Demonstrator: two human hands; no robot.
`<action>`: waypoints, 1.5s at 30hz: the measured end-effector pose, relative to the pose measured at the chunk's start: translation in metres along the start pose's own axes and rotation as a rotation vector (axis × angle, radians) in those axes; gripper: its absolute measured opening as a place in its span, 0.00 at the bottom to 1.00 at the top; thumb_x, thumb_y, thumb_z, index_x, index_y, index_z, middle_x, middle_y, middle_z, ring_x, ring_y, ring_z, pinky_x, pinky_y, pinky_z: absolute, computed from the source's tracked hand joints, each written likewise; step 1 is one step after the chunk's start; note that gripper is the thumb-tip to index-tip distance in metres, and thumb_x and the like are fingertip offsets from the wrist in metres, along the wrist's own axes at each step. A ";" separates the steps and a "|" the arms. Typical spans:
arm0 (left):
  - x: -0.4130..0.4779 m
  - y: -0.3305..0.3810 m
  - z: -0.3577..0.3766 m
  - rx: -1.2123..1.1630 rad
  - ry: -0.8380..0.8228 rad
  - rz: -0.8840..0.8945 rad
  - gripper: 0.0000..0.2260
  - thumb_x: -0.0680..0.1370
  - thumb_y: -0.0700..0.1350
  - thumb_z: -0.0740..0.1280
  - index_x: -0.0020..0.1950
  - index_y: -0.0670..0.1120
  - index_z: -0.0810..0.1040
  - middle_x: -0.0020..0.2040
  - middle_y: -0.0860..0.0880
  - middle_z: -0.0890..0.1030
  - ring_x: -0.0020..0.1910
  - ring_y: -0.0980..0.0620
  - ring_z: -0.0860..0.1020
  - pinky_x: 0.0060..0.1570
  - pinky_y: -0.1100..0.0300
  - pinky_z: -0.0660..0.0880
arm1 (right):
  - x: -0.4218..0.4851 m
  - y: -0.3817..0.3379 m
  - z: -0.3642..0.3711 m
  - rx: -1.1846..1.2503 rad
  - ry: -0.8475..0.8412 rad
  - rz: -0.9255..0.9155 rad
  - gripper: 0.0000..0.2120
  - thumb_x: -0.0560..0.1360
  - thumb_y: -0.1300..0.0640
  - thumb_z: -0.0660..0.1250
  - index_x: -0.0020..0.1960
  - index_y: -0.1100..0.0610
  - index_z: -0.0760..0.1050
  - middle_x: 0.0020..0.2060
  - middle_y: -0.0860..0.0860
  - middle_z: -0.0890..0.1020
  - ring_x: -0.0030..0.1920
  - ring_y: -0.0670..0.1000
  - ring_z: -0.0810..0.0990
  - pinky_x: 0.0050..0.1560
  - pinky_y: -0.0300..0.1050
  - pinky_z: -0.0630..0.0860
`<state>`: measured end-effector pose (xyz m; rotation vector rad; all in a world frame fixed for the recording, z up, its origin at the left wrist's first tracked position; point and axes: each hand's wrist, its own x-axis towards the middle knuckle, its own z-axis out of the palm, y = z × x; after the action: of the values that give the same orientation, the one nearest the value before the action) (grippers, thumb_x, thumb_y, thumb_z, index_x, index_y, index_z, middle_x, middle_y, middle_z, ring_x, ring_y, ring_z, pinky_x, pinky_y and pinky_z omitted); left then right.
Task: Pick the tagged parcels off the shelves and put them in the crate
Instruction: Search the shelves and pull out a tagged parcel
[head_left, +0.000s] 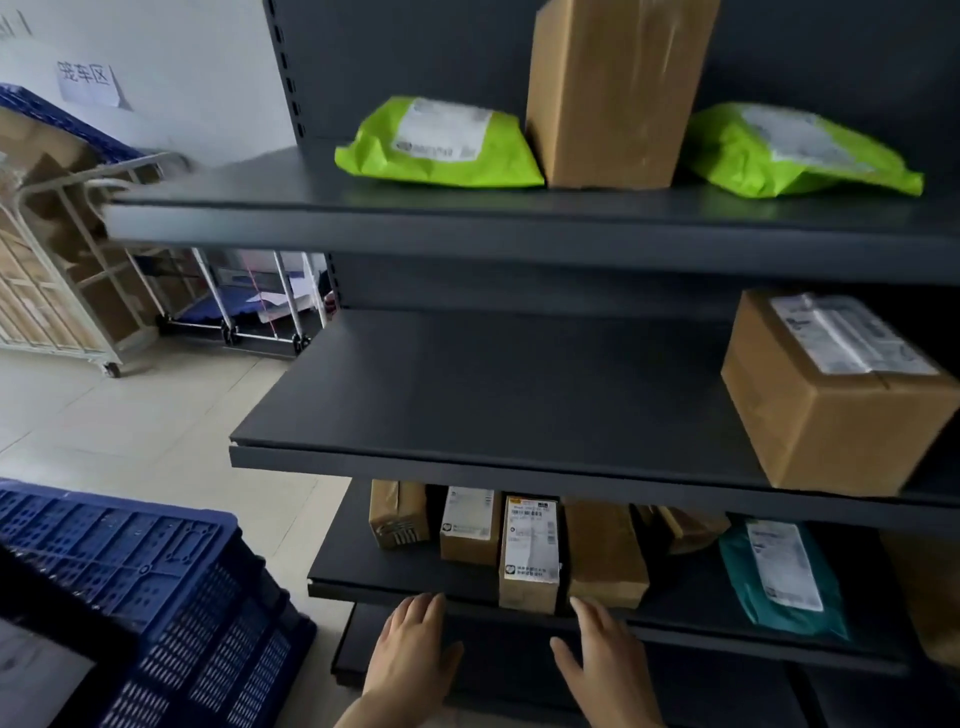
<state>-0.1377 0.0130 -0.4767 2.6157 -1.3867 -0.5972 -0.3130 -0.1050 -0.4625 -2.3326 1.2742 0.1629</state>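
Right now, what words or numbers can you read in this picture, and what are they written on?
"笼车区": on the paper sign on the wall.
Labels on the left green bag, right green bag, middle-shelf box and teal bag: too blurred to read.
Label on the barcode box: a barcode shows, print too small to read.
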 end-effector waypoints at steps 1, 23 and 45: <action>0.008 -0.003 0.007 -0.001 0.010 -0.002 0.28 0.78 0.56 0.58 0.76 0.49 0.55 0.76 0.52 0.59 0.75 0.51 0.55 0.73 0.60 0.54 | 0.008 0.003 0.007 0.006 0.019 -0.008 0.28 0.79 0.43 0.54 0.75 0.51 0.53 0.74 0.46 0.58 0.73 0.49 0.60 0.70 0.44 0.61; 0.176 0.012 0.080 -0.078 0.471 -0.064 0.32 0.67 0.68 0.62 0.68 0.57 0.64 0.71 0.41 0.61 0.64 0.40 0.66 0.61 0.52 0.67 | 0.148 0.022 0.094 -0.205 0.506 0.027 0.37 0.71 0.30 0.53 0.74 0.43 0.49 0.75 0.58 0.56 0.70 0.60 0.58 0.67 0.53 0.56; 0.196 -0.070 0.041 -0.147 0.487 -0.327 0.28 0.70 0.69 0.61 0.65 0.56 0.68 0.73 0.36 0.57 0.71 0.36 0.58 0.69 0.46 0.59 | 0.133 0.038 0.095 -0.143 0.597 -0.030 0.33 0.73 0.30 0.46 0.74 0.41 0.50 0.76 0.51 0.53 0.74 0.54 0.54 0.72 0.53 0.52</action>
<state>-0.0022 -0.1039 -0.5899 2.6348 -0.7537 -0.0676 -0.2585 -0.1802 -0.6021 -2.6263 1.5286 -0.5061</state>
